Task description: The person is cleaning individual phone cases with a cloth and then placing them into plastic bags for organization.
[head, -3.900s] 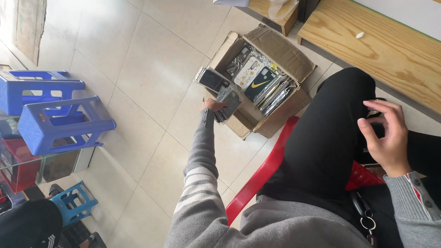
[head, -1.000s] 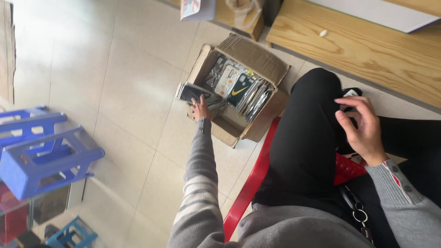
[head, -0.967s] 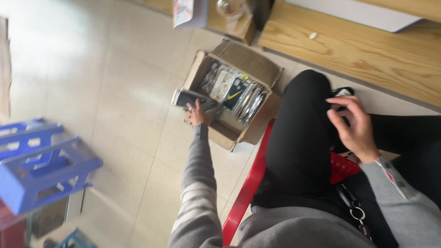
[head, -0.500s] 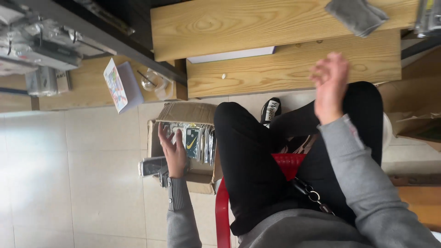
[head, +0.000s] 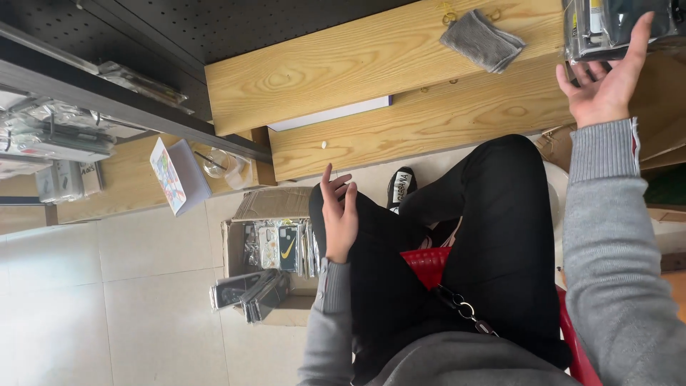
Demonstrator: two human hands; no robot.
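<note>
1. Your left hand (head: 339, 218) is open and empty, fingers spread, raised above your left thigh and just beside the cardboard box (head: 246, 214) on the floor.
2. That box holds packaged phone cases (head: 280, 246) standing on edge; a loose stack of cases (head: 246, 292) lies on the tiles against its near side.
3. Your right hand (head: 606, 84) is up at the wooden shelf (head: 371, 68), palm open, fingertips touching a bundle of packaged cases (head: 616, 25). I cannot tell whether it has any grip; nothing shows it closed round the bundle.
4. Risk: the bundle sits at the shelf edge; a push from loose fingers could tip it off.
5. Risk: the floor stack lies close to your foot (head: 401, 189) and could be kicked.
6. A grey cloth (head: 482, 41) lies clear of the reach.
</note>
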